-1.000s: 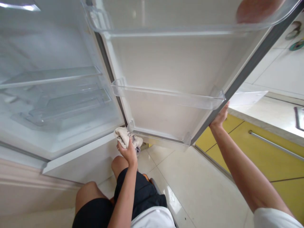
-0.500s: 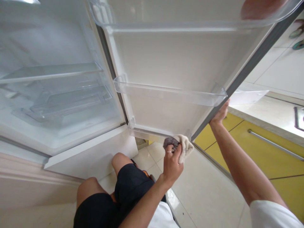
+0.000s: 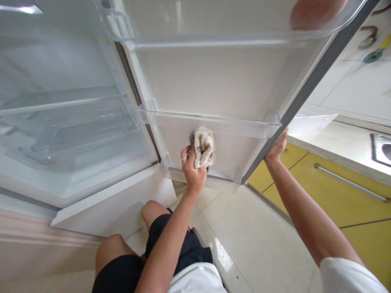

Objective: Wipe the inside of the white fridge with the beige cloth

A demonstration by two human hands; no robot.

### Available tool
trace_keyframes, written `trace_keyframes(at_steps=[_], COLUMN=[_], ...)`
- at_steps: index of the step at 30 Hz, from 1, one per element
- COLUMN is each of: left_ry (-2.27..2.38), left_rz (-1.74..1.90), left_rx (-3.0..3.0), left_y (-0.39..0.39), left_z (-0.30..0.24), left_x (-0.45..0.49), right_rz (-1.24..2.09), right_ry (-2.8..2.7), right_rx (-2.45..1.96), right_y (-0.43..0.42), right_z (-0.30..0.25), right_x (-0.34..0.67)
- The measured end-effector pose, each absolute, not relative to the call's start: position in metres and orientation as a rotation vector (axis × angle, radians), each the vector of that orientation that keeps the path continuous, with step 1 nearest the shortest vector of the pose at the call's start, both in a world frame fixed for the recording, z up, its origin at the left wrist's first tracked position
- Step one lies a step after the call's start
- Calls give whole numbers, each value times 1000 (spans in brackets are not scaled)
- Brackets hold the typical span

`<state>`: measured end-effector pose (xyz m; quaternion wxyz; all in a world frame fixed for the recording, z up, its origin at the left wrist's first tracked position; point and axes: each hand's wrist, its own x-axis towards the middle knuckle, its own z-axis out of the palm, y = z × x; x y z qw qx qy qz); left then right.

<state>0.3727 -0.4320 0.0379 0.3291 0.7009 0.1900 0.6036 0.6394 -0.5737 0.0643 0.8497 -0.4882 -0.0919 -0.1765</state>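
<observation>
My left hand (image 3: 193, 171), a ring on one finger, is closed around a bunched beige and grey cloth (image 3: 203, 147). The cloth is at the lower inner panel of the open fridge door (image 3: 210, 77), just under the clear middle door shelf (image 3: 210, 124) and above the low bottom shelf (image 3: 183, 176). Whether it presses on the panel is hard to see. At the door's outer edge, my right hand (image 3: 276, 147) grips the grey rim, its fingers partly hidden behind the door.
Left of the door is the fridge interior (image 3: 76, 171) with glass shelves (image 3: 61, 99). A white lower front panel (image 3: 116, 199) juts out near my knees. On the right stand yellow cabinets (image 3: 345, 199) under a counter (image 3: 345, 140) with a sink (image 3: 381, 148).
My left hand has moved up and left with the cloth, from the door's bottom corner to the panel under the middle shelf. My right hand stays on the door edge.
</observation>
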Motion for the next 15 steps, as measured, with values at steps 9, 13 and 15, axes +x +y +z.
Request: trace_keyframes(at_steps=[9,13,15], left_ry=[-50,-157,-140], left_rz=[1079,894,812], left_rx=[2304,2211,2126], left_y=[-441,-464,-467], left_z=[31,30,24], left_x=[425,431,434], right_rz=[-367,-361,-369], right_ry=[-178,-188,-183], right_rx=[-1041,-1045,-1049], right_y=[-572,-572,-571], right_z=[65,63,62], right_x=[643,647,649])
